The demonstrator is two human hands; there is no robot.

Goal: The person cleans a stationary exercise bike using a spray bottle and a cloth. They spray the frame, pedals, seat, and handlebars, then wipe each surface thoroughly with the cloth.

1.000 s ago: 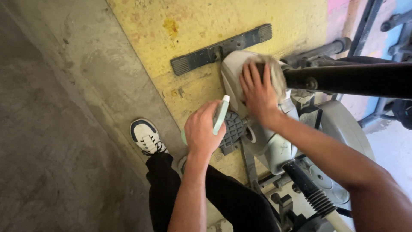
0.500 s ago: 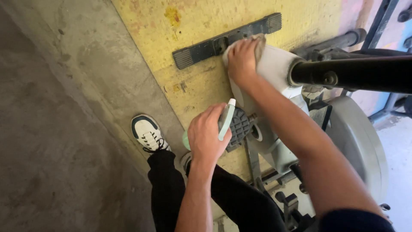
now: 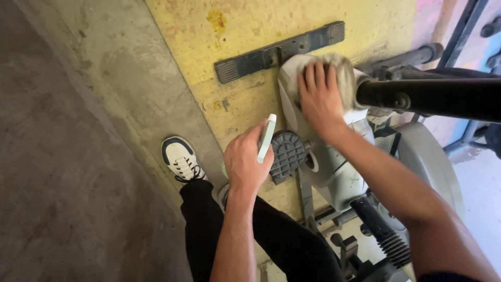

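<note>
Head view: left hand (image 3: 245, 162) grips spray bottle (image 3: 266, 138); right hand (image 3: 319, 99) presses cloth (image 3: 342, 70) flat.

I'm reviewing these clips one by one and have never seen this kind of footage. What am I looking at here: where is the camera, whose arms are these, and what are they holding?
There is one view, from a camera worn on a person's head, looking down at their own two bare arms.

The left hand grips a pale green bottle, of which only the slim upper part shows above the fingers. The right hand presses flat on a light cloth laid over the grey housing of an exercise machine. Beside the bottle sits the machine's ribbed dark pedal, and a thick black bar crosses at the right.

The machine's dark foot bar rests on a worn yellow floor patch next to bare concrete. Below are the person's black trousers and a white shoe.
</note>
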